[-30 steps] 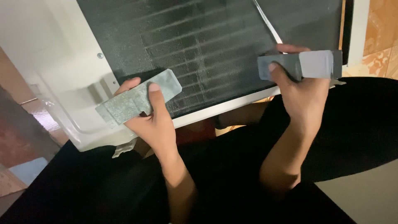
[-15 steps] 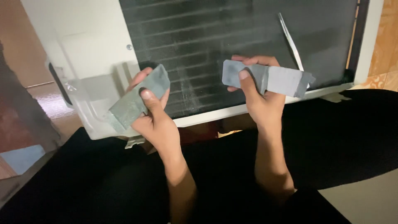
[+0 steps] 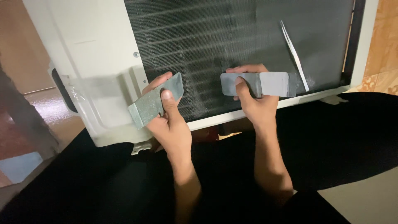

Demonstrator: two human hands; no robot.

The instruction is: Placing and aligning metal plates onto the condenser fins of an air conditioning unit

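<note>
Head view: your left hand grips a grey metal plate, your right hand a bent grey bracket. Since a second ago, they've drawn closer together before the dark finned coil, suggesting comparison or joining.

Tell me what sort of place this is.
Probably a home floor used for appliance repair: a white air-conditioner unit with a dark finned coil lies on orange floor tiles, and each hand holds a grey metal plate.
</note>
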